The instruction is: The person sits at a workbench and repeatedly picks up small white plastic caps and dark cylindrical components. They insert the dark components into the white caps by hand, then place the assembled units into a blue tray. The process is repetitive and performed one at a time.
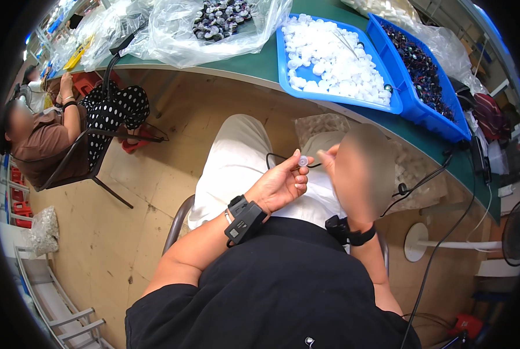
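Observation:
Above my lap, my left hand (280, 185) pinches a small round translucent plastic cap (303, 161) between thumb and fingers, its other fingers curled. Just to the right is my right hand (353, 171), raised with its thumb and fingertips turned toward the cap, a small gap apart. Most of that hand is blurred, so whether it holds anything does not show. A thin black cord (275, 155) loops behind the left fingers. On the bench ahead, a blue tray (353, 103) holds a heap of similar white translucent pieces.
Beside the tray, a deeper blue bin (446, 123) holds dark wired parts. A clear plastic bag (172, 41) with dark and clear pieces lies on the green bench (254, 55). A seated person (50, 131) is at left. A fan (513, 232) and cables stand at right.

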`<state>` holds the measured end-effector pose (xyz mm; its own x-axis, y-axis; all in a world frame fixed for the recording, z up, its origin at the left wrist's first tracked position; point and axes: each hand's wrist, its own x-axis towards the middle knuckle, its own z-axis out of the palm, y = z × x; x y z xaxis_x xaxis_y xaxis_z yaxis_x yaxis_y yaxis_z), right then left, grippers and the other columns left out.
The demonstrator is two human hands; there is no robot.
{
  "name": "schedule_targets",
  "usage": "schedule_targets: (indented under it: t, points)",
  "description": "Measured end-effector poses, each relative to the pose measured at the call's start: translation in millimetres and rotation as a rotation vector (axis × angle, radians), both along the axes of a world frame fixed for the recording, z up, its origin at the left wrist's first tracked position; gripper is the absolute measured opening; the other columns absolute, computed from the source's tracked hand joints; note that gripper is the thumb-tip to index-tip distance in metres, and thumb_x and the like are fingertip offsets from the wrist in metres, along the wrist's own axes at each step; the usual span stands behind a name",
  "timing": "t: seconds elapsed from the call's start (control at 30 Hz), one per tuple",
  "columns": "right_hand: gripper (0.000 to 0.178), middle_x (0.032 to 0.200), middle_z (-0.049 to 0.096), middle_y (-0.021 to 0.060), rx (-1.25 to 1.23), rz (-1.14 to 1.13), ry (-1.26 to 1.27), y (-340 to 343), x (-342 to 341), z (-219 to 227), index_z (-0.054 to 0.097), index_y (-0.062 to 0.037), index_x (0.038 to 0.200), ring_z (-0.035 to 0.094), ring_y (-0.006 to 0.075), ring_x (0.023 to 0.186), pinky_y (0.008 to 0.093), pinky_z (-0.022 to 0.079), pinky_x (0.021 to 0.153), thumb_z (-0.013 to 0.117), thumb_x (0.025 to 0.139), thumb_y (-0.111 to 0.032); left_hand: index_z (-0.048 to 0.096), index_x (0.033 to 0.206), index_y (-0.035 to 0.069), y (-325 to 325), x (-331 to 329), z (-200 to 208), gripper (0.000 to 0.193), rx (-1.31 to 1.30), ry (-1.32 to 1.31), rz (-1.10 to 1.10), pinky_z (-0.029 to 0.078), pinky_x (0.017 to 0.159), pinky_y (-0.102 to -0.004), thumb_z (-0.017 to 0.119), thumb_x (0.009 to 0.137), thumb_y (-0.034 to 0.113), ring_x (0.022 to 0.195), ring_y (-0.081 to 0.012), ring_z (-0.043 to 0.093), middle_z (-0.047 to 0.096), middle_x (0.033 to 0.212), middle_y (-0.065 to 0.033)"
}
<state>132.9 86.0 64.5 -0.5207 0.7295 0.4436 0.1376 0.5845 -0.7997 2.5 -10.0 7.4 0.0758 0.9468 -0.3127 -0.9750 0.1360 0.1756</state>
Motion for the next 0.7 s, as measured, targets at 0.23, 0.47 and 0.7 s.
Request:
schedule_targets:
  t: [0.23,0.47,0.7]
  points:
    - [0.019,0.063,0.058,0.0105,0.418,-0.161,-0.059,110,-59,112,0.068,-0.0029,0.090,0.054,0.0175,0.055,0.0313,0.042,0.054,0.066,0.087,-0.021,0.054,0.112,0.001,8,-3,21,0.037,0.045,0.084,-0.030,0.041,0.056,-0.0201,0.054,0.097,0.035,0.065,-0.0074,0.046,0.052,0.077,0.0003]
    - [0.024,0.102,0.066,0.0220,0.549,-0.195,-0.902,196,-124,117,0.069,-0.0036,0.098,0.063,0.0372,0.099,0.0455,0.049,0.085,0.057,0.088,-0.021,0.054,0.113,0.001,11,-16,33,0.037,0.078,0.119,0.002,0.041,0.055,-0.0203,0.053,0.098,0.035,0.064,-0.0074,0.046,0.053,0.077,0.0005]
    - [0.025,0.103,0.066,0.0239,0.643,-0.229,-1.054,198,-127,120,0.068,0.0022,0.097,0.063,0.0392,0.099,0.0456,0.050,0.085,0.052,0.080,-0.006,0.055,0.112,0.001,8,-20,26,0.036,0.073,0.072,0.011,0.041,0.056,-0.0205,0.054,0.097,0.034,0.064,-0.0078,0.046,0.052,0.077,0.0004]
